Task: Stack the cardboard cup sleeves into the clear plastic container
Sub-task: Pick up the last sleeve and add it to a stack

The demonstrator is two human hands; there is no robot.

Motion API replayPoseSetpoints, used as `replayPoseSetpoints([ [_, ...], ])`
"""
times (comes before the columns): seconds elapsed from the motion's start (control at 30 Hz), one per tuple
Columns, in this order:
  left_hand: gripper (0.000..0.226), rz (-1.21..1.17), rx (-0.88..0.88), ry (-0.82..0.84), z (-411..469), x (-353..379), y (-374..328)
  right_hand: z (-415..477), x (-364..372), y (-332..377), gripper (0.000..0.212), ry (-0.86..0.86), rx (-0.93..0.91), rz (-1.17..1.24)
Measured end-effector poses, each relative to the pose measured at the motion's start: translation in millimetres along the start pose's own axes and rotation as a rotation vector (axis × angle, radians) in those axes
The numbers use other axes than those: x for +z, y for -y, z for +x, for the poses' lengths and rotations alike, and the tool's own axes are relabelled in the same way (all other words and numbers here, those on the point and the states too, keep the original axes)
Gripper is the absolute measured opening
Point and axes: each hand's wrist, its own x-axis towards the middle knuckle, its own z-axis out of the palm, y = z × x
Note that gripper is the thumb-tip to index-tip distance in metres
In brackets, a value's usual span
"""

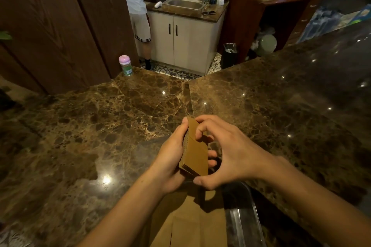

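Observation:
A small stack of flat brown cardboard cup sleeves (195,150) stands on edge above the marble counter (100,126). My left hand (170,156) grips the stack from the left, thumb along its top edge and fingertips showing on the right side. My right hand (226,154) pinches the same stack, index finger curled over the top sleeve and thumb under its near corner. Below the hands, at the counter's near edge, stands the clear plastic container (243,218) with flat brown cardboard (188,222) lying in it.
A pink-lidded bottle (125,65) stands at the counter's far left corner by a wooden panel. Beyond the counter a person in a white shirt (138,2) stands at a sink cabinet (184,4). A black bin (228,56) and shelves lie to the right.

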Motion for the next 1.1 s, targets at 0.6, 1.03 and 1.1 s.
replayPoseSetpoints([
  [0.6, 0.060, 0.052, 0.087, -0.063, -15.6, 12.2, 11.8, -11.9, -0.9, 11.5, 0.082, 0.034, -0.009, -0.031],
  [1.03, 0.054, 0.011, 0.011, 0.029, -40.5, 16.9, 18.1, -34.3, -7.5, 31.9, 0.073, -0.007, -0.033, -0.118],
  [1.1, 0.051, 0.090, 0.009, -0.007, -46.4, 7.1, 18.9, -46.2, -12.0, 27.7, 0.073, -0.010, 0.008, -0.111],
])
